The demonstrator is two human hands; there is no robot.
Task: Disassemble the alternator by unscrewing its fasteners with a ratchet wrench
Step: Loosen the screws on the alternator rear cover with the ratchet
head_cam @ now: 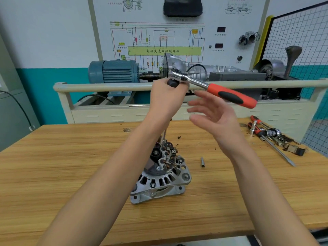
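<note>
The silver alternator stands on the wooden table, its rear rectifier side facing up. A ratchet wrench with a chrome head and a red-and-black handle sits high above it on a long extension bar that runs down to the alternator's top. My left hand grips the black knob just under the ratchet head. My right hand hovers below the handle with its fingers spread and relaxed, holding nothing and slightly blurred.
A small loose socket lies on the table right of the alternator. At the far right lie screwdrivers and small parts. Behind the table stands a training bench with a blue motor and a wiring panel.
</note>
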